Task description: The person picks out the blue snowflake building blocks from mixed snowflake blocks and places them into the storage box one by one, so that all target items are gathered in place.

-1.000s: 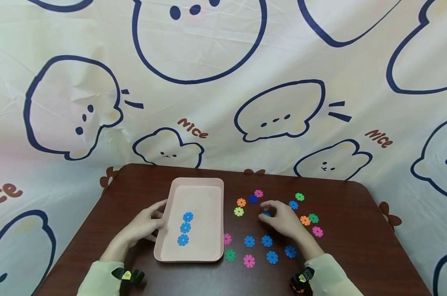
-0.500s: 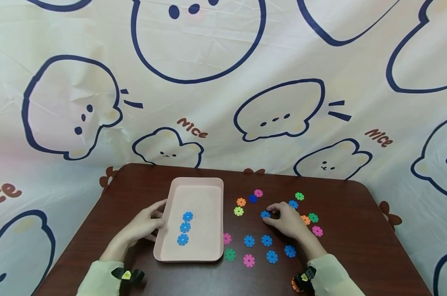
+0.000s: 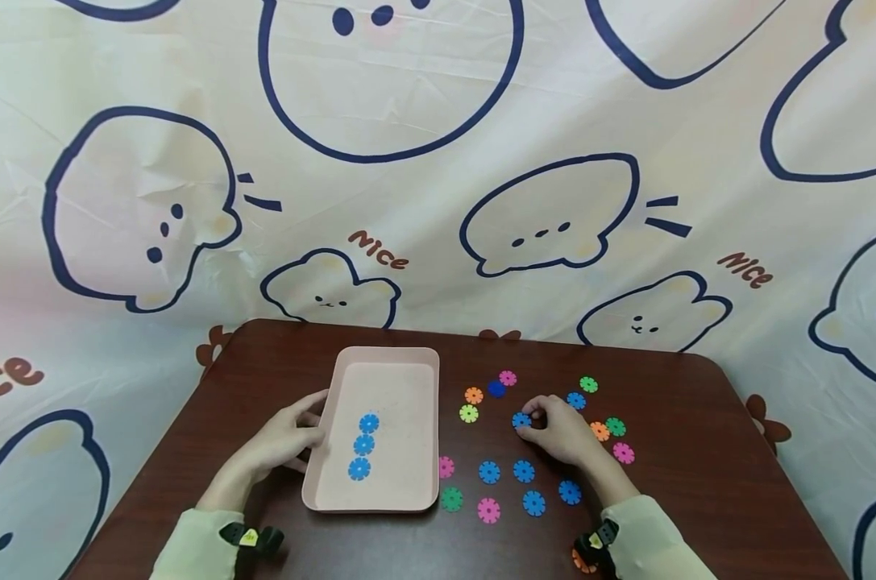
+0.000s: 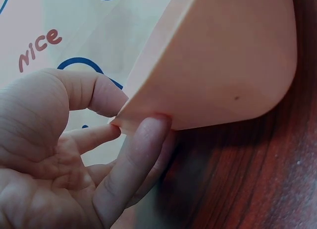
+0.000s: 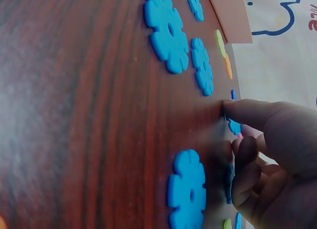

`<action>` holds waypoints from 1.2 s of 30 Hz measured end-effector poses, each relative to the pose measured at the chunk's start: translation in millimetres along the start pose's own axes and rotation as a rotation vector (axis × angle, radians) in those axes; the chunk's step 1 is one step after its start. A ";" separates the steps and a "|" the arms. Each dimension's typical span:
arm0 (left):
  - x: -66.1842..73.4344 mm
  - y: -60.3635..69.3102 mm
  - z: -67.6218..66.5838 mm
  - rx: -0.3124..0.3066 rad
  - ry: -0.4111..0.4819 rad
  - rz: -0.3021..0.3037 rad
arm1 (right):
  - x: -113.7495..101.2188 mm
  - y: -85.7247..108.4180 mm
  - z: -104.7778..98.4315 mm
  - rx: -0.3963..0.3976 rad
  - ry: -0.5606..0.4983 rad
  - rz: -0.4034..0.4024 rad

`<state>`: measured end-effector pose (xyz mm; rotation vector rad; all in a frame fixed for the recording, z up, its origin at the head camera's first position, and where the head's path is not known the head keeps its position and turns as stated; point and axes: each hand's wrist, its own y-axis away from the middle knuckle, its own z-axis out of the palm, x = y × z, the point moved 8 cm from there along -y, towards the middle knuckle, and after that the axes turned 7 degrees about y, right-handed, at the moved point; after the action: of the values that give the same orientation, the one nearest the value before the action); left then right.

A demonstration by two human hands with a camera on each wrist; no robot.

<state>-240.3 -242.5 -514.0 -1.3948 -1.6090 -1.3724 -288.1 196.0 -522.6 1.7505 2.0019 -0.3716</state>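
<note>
Beside the tray point(image 3: 408, 499), my left hand point(image 3: 285, 439) holds the near part of its left wall with fingers bent; in the left wrist view fingers touch the tray's rim and outer wall point(image 4: 223, 75). Three blue snowflake discs point(image 3: 363, 445) lie in a row in the tray. To the right, my right hand point(image 3: 564, 431) pinches another blue snowflake disc point(image 3: 521, 420) at the tabletop between thumb and index finger. The right wrist view shows that disc point(image 5: 234, 126) partly hidden by the thumb, with the other fingers curled.
Several loose discs lie around the right hand: blue ones point(image 3: 534, 503), pink point(image 3: 488, 510), green point(image 3: 451, 499), orange point(image 3: 473, 395) and yellow-green point(image 3: 468, 413). An orange disc point(image 3: 583, 561) is partly under the right wrist's camera. A printed cloth point(image 3: 438, 201) hangs behind the table point(image 3: 285, 354).
My right hand has shifted slightly right, and its thumb and index finger have come onto the blue disc, which now shows more. The left hand and tray stay put.
</note>
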 end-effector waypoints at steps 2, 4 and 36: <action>0.2 0.2 0.3 -0.003 -0.001 -0.003 | -1.9 1.2 -0.6 0.006 -0.011 -0.006; 0.2 0.2 0.2 -0.001 0.002 -0.009 | -3.7 2.3 -0.9 0.010 -0.026 -0.010; 0.8 2.3 0.5 0.010 0.028 -0.016 | -30.9 5.2 -9.1 0.049 -0.170 -0.111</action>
<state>-238.3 -242.0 -512.7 -1.3541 -1.6102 -1.3849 -281.6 174.6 -498.8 1.5829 1.9871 -0.5895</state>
